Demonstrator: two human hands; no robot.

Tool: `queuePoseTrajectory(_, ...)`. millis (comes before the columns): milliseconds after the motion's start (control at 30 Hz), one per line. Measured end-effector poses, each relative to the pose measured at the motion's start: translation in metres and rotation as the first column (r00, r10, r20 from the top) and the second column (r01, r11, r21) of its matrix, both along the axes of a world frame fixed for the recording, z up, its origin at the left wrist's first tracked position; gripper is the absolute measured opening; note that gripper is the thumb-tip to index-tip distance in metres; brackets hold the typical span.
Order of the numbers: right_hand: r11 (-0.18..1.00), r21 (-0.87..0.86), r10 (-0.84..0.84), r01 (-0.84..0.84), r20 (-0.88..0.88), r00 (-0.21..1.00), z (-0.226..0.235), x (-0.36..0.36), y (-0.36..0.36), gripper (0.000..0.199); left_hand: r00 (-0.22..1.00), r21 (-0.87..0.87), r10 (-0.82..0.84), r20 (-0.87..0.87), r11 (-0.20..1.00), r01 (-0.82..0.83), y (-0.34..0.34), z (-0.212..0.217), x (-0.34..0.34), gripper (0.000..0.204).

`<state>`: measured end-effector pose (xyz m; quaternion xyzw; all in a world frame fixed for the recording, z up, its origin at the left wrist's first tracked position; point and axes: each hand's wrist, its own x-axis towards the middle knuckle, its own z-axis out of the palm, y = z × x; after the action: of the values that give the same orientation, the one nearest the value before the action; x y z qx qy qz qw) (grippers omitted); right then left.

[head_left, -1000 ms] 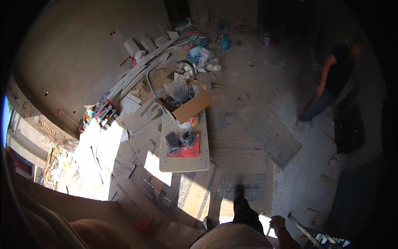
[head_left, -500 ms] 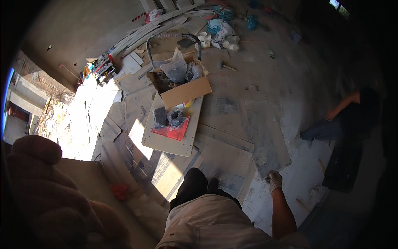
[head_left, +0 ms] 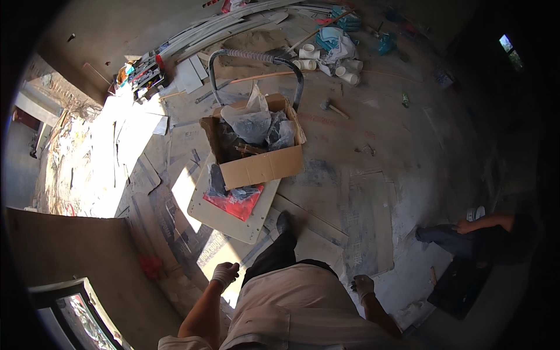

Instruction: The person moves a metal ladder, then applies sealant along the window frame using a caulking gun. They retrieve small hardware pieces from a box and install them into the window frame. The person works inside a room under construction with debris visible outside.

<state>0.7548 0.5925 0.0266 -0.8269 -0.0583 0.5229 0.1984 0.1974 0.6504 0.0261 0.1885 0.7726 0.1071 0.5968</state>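
My left hand (head_left: 225,275), in a pale glove, hangs low at my side with its fingers curled in; no object shows in it. On the other side my right hand (head_left: 363,284), also gloved, is closed, with a dark bit at its fingertips that I cannot make out. Neither hand touches the platform trolley (head_left: 252,224) ahead, nearest my left hand. On its deck stands an open cardboard box (head_left: 263,168) with clear plastic bags (head_left: 248,122) in it. A red packet (head_left: 238,204) and a plastic-wrapped dark piece (head_left: 216,179) lie in front of the box.
The trolley's curved handle (head_left: 251,55) rises behind the box. A mallet (head_left: 334,109), white buckets (head_left: 347,74) and long strips (head_left: 233,26) lie farther off. Cardboard sheets (head_left: 367,224) cover the floor. At right is another person's arm (head_left: 490,223), near a black case (head_left: 461,286).
The large blurred hand-like shape at lower left is gone, and my left hand now shows low at my side. One foot shows forward beside the trolley. The trolley appears closer.
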Motion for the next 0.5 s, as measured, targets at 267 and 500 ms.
queuePoseTrajectory(267, 0.975, 0.218, 0.036, -0.051, 0.073, 0.997, 0.037, 0.032, 0.228, 0.025, 0.957, 0.254, 0.258, 0.130, 0.925, -0.283, 0.197, 0.047, 0.016, 0.037)
queuePoseTrajectory(500, 0.766, 0.403, 0.515, -0.501, 0.082, 0.853, 0.040, -0.048, 0.466, 0.021, 0.868, 0.394, 0.451, 0.207, 0.774, -0.496, 0.308, 0.078, 0.051, 0.035)
